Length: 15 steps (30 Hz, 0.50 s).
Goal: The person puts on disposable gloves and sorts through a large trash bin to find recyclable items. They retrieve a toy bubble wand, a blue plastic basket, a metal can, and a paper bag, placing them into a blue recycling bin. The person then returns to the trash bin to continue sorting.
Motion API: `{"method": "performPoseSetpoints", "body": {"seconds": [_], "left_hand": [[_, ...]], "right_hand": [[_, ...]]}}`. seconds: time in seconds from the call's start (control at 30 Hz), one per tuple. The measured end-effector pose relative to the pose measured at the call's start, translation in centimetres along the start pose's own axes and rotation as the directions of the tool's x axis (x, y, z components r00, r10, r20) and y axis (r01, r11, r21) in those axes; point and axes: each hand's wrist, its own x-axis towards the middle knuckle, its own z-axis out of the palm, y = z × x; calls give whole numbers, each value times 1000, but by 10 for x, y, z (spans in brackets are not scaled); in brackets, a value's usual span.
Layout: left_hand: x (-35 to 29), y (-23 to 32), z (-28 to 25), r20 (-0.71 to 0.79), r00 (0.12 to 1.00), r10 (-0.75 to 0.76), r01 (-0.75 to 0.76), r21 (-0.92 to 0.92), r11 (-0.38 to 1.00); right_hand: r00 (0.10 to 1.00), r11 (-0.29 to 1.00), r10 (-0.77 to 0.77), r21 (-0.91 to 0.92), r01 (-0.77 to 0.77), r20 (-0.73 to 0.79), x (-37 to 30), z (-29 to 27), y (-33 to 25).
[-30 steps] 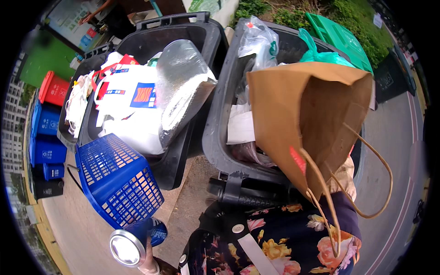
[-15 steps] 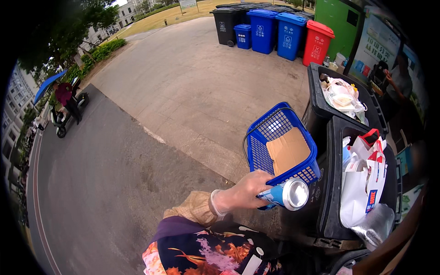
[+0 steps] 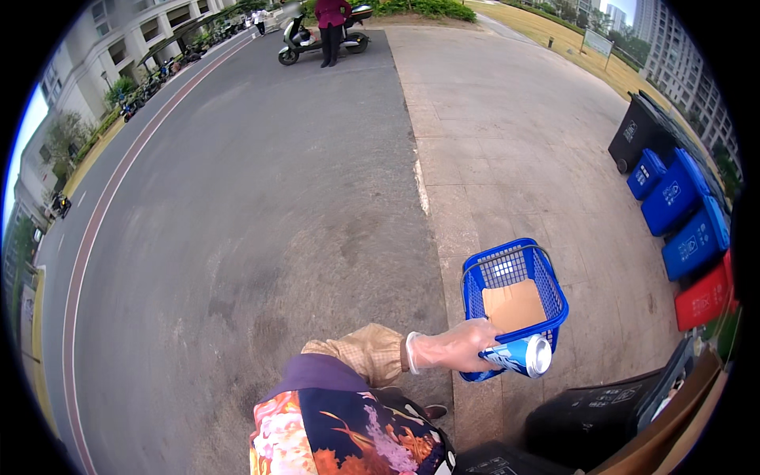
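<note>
Asphalt road (image 3: 237, 222) fills the frame from 9 to 12 o'clock, paved strip (image 3: 522, 134) at 1 to 3. Row of wheelie bins at 3 o'clock: black bin (image 3: 633, 131), three blue bins (image 3: 673, 202), one red bin (image 3: 703, 297), each with a small pale label patch on its front. Dark open bin (image 3: 594, 423) sits at 5 o'clock, brown paper edge at its right. Blue plastic basket (image 3: 513, 297) stands on the paving at 4 o'clock, flat brown cardboard piece (image 3: 514, 305) inside. Left hand (image 3: 455, 348), clear glove, fingers curled around a blue-and-white drink can (image 3: 518, 356) held sideways, silver end facing right, just over the basket's near rim. Judgement: can not yet dropped anywhere; basket still loaded. Right hand not in view. Scooter (image 3: 305, 36) and a person at 12 o'clock; pale upright sign board (image 3: 599, 41) at 1 o'clock.
</note>
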Motion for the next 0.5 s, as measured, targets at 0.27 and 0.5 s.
{"method": "performPoseSetpoints", "body": {"seconds": [0.27, 0.5], "left_hand": [[40, -35, -33, -350, 854, -385, 445, 110, 889], [105, -56, -26, -630, 756, -175, 469, 335, 817]], "right_hand": [[910, 974, 170, 79, -214, 378, 194, 63, 7], [809, 880, 462, -72, -470, 364, 233, 192, 54]]}}
